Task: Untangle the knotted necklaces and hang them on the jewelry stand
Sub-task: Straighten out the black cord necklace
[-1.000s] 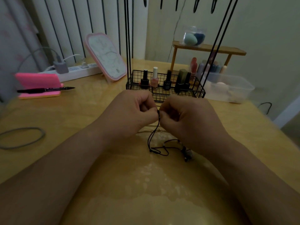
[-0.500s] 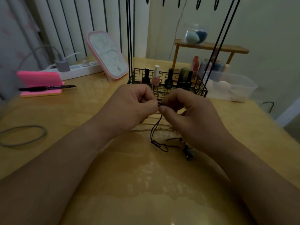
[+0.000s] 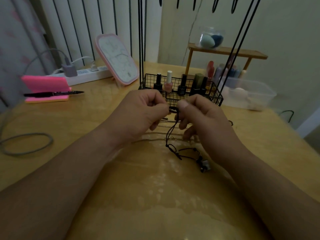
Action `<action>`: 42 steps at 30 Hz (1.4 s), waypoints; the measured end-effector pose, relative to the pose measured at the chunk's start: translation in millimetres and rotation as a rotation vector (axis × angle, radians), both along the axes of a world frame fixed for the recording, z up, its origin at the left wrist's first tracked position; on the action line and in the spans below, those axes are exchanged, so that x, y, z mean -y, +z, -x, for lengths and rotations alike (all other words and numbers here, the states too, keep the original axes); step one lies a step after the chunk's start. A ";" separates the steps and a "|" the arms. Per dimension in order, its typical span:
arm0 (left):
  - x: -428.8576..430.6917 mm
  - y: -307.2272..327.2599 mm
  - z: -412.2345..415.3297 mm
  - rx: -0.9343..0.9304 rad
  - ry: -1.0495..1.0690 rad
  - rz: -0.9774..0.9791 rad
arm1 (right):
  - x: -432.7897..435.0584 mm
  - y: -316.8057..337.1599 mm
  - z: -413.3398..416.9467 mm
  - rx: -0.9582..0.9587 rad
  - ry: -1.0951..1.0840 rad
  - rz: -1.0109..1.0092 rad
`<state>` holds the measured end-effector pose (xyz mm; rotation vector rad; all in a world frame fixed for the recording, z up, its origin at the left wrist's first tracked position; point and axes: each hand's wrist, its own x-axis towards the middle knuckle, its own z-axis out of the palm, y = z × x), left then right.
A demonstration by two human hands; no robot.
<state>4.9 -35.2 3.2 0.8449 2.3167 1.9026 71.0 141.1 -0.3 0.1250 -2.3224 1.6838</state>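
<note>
On the head view, the left hand (image 3: 142, 115) and right hand (image 3: 205, 118) met above the desk (image 3: 86, 118), both pinching a knot (image 3: 173, 110) in the black cord necklace (image 3: 170, 135), whose pendant (image 3: 205, 166) end trailed onto the desk. Untangling looked to be the step in hand; next, that knot would want teasing loose before any reach for the jewelry stand (image 3: 215, 94) just behind.

Over the wooden table (image 3: 72, 118), the left hand (image 3: 140, 115) and right hand (image 3: 206, 118) pinch a black cord necklace (image 3: 170, 135) between their fingertips, its knotted loops and dark pendant (image 3: 204, 166) trailing onto the tabletop. Thin metal chains (image 3: 155, 139) lie beneath the hands. Behind them stands the jewelry stand (image 3: 183, 87), its wire basket holding nail polish bottles (image 3: 168, 84).
</note>
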 end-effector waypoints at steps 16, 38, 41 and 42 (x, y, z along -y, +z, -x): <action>2.2 0.7 3.3 0.131 -0.019 -0.091 | -6.9 8.4 2.3 0.152 0.165 0.365; 10.9 11.9 6.2 0.536 -0.525 -0.666 | 1.2 15.1 -6.1 0.522 0.477 0.338; 14.6 11.5 12.3 0.600 -0.469 -0.741 | -8.6 15.1 -4.5 0.500 0.414 0.301; 16.2 11.1 14.4 0.622 -0.465 -0.758 | -11.5 15.9 -3.8 0.474 0.408 0.277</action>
